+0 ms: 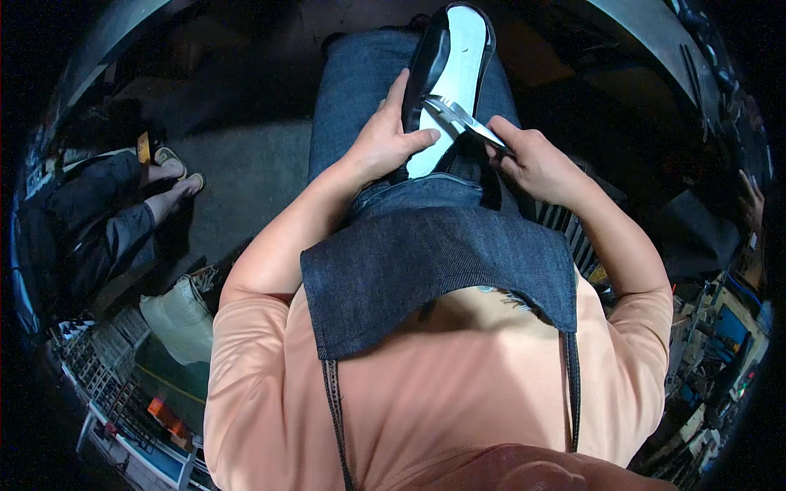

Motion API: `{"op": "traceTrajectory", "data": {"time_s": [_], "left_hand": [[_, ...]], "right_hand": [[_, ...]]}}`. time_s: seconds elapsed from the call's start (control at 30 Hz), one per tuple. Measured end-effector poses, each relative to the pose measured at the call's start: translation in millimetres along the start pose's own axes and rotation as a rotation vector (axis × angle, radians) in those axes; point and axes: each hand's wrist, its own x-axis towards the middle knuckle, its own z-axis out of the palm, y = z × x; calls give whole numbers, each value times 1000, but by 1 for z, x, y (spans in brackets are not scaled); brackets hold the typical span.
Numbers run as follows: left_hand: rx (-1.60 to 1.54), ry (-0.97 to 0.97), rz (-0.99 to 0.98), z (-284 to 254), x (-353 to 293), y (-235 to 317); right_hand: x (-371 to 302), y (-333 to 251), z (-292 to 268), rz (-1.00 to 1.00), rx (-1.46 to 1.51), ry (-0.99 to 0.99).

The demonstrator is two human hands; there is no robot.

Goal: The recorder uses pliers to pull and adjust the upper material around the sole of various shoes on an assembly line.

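A black shoe upper (426, 65) with a white insole board (465, 49) facing up lies lengthwise over my denim-covered lap. My left hand (383, 139) grips its left side, the thumb pressed on the white board and the fingers against the black edge. In my right hand (536, 159) is a pair of metal pliers (465, 121), held by the handles. Their jaws reach across the board to its left edge, close to my left fingers. Whether the jaws pinch the black material is too small to tell.
A dark denim apron (442, 254) covers my front. To the left, another person's legs (135, 213) in sandals rest on the grey floor (246, 180). A pale sack (178, 319) stands lower left. Cluttered equipment (729, 327) and another person's hand (752, 196) show at the far right.
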Motion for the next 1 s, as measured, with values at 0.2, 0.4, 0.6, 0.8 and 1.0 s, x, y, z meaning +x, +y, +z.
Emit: {"op": "traceTrajectory", "data": {"time_s": [0.2,0.4,0.6,0.8,1.0], "left_hand": [[-149,-86,103,-3,6,-6],[-748,-84,-282,-12,18,18],[-528,-26,-299,-9,25,38],[-221,-13,-172,-1,31,27],[-3,-64,12,-5,0,10]], "right_hand": [[11,57,16,-241,-222,186],[6,52,28,-194,-234,245],[-16,41,24,-399,-277,337],[3,19,20,-216,146,373],[12,14,21,-86,15,241]]}}
